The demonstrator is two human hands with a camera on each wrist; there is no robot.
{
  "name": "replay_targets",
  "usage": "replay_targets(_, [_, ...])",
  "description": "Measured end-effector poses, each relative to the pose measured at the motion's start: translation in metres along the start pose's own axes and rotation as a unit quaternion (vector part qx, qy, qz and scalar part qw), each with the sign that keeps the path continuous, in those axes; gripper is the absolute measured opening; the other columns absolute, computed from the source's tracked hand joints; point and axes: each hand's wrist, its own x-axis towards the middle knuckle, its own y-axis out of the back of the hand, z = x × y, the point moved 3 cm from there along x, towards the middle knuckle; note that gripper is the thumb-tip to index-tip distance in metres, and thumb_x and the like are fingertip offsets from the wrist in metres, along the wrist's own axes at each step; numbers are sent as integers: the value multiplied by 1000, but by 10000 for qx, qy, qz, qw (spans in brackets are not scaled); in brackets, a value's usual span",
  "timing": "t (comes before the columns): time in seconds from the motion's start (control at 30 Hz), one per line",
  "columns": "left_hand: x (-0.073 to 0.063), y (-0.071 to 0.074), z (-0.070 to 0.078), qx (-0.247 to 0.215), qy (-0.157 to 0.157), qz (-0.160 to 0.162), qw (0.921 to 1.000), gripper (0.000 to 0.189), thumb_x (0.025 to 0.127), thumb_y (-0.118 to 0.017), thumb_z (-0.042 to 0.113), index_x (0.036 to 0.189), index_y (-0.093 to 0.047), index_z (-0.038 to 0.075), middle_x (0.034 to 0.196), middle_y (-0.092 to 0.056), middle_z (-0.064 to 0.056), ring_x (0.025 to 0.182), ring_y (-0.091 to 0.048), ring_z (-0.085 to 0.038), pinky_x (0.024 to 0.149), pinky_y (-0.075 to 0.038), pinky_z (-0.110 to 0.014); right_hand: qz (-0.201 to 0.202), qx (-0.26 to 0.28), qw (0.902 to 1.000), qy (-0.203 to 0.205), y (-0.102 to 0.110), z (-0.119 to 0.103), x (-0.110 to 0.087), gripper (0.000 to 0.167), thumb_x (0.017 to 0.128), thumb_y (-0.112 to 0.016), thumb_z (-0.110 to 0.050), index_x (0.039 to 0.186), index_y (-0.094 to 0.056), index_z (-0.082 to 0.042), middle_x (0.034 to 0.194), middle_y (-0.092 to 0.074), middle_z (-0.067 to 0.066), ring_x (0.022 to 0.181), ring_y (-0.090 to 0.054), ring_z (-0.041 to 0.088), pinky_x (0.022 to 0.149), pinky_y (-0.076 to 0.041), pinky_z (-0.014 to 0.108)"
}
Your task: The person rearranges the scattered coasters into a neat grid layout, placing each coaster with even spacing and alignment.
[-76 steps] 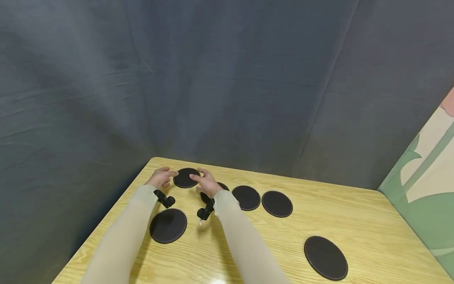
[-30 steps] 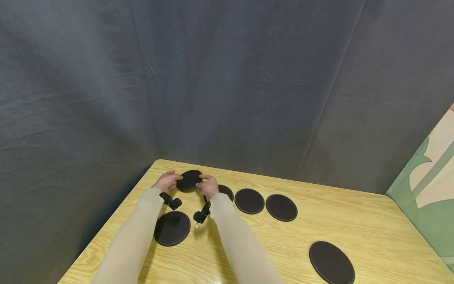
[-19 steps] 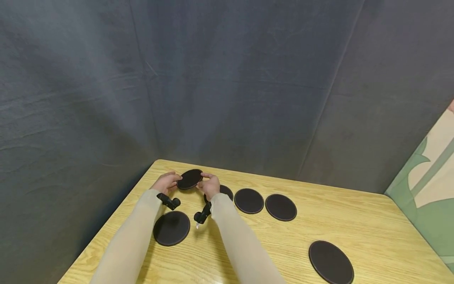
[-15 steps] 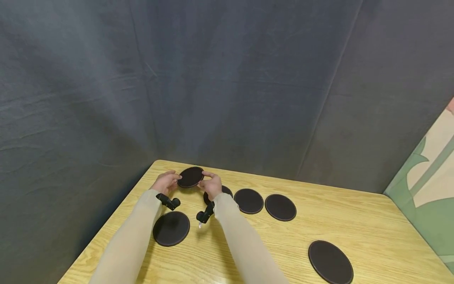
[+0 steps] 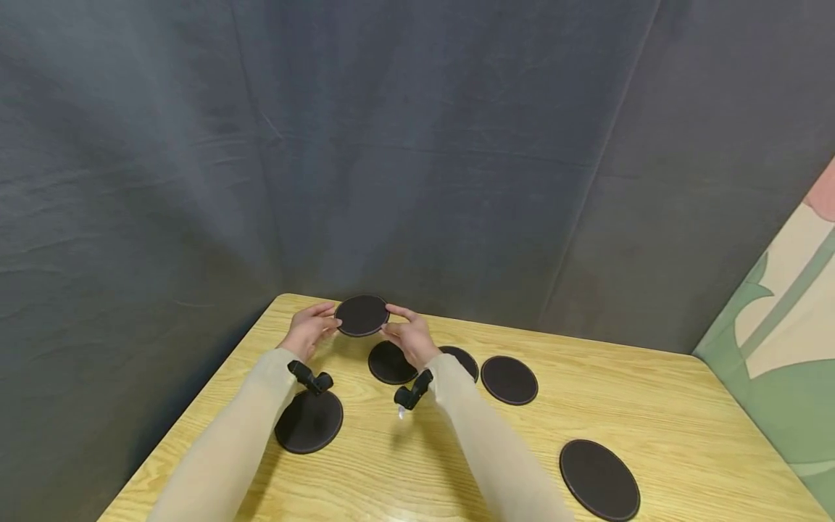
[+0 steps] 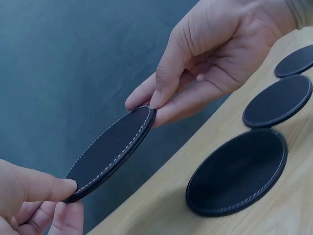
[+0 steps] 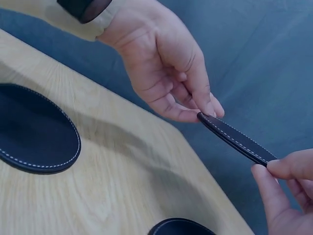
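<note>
A round black coaster [image 5: 362, 315] with pale stitching round its rim is held flat between both hands, raised above the far left part of the table. My left hand [image 5: 305, 332] pinches its left edge, thumb on top and fingers beneath. At the opposite edge, my right hand [image 5: 412, 339] pinches it between thumb and fingers. The left wrist view shows the coaster's [image 6: 112, 152] layered rim and both thumbs on its upper face. Below my right hand lies another coaster [image 5: 389, 364], partly covered by that hand.
More black coasters lie on the wooden table [image 5: 391, 471]: one [image 5: 309, 424] by my left wrist, one [image 5: 462, 359] partly behind my right sleeve, one [image 5: 510, 380] to its right, and one [image 5: 599, 478] nearer at right. A dark curtain [image 5: 417, 159] hangs behind the table.
The coaster was flat on the table between the hands. Both hands took hold of its edges, tilted it, then raised it and carried it to the right and away.
</note>
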Motion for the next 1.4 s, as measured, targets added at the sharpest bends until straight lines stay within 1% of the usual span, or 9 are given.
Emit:
replay_targets(0.17, [-6, -9, 4, -58, -78, -186, 9998, 61, 89, -58, -8, 146, -41, 2, 143, -42, -17, 112, -54, -19, 87, -51, -18, -87, 35, 9999, 35, 11, -11, -10, 49, 89, -53, 17, 136, -53, 1, 96, -57, 14, 77, -66, 12, 95, -51, 38])
replay_targets(0.33, [-14, -17, 8, -22, -140, -419, 9990, 60, 88, -60, -8, 145, -43, 1, 134, -44, -14, 103, -56, -13, 82, -51, -15, -157, 77, 9998, 50, 22, -21, -21, 50, 89, -53, 16, 136, -53, 0, 107, -55, 17, 81, -66, 13, 86, -55, 27])
replay_targets(0.53, [-26, -26, 14, 105, -319, -709, 9969, 58, 89, -61, -5, 144, -43, -1, 130, -43, -15, 97, -54, -9, 77, -49, -12, -221, 26, 9997, 29, 34, -26, -35, 50, 91, -52, 15, 138, -51, -2, 122, -53, 26, 84, -67, 13, 81, -55, 22])
replay_targets(0.63, [-33, -30, 14, 79, -366, -804, 9961, 59, 88, -61, -6, 144, -42, -1, 125, -46, -14, 94, -56, -9, 77, -50, -13, -319, 28, 9995, 83, 39, -26, -41, 51, 91, -51, 15, 140, -49, 0, 130, -49, 27, 89, -66, 14, 83, -55, 22])
replay_targets(0.83, [-37, -37, 10, 85, -531, -936, 9942, 58, 87, -62, -8, 142, -45, 1, 113, -50, -11, 86, -59, -7, 76, -50, -14, -422, 14, 9990, 162, 47, -25, -50, 49, 92, -53, 11, 140, -47, 1, 148, -32, 21, 99, -63, 15, 90, -53, 24])
replay_targets(0.97, [-39, -40, 7, 332, -660, -942, 9928, 55, 87, -63, -7, 139, -49, 4, 112, -52, -10, 84, -56, -7, 73, -49, -14, -232, -25, 9996, 174, 51, -23, -53, 49, 90, -55, 12, 138, -49, 3, 147, -35, 21, 92, -64, 11, 86, -54, 22])
replay_targets(1.07, [-42, -42, 5, 476, -721, -996, 9913, 53, 87, -64, -5, 138, -51, 4, 113, -52, -12, 86, -55, -9, 72, -48, -15, -152, -20, 9998, 116, 54, -20, -55, 50, 90, -55, 13, 138, -49, 3, 146, -36, 20, 92, -64, 12, 86, -53, 22])
replay_targets(1.23, [-44, -44, -1, 792, -621, -971, 9902, 51, 86, -67, -2, 134, -54, 8, 113, -54, -11, 88, -53, -13, 72, -46, -20, -162, -1, 9998, 109, 61, -13, -60, 49, 89, -55, 14, 137, -49, 4, 145, -37, 19, 101, -64, 15, 91, -52, 25])
replay_targets(1.4, [-46, -46, -9, 894, -465, -995, 9899, 50, 84, -68, -2, 131, -56, 9, 112, -54, -11, 80, -52, -13, 69, -44, -25, -290, 7, 9995, 84, 67, -7, -66, 49, 90, -56, 13, 138, -47, 5, 132, -42, 19, 103, -60, 16, 92, -52, 25])
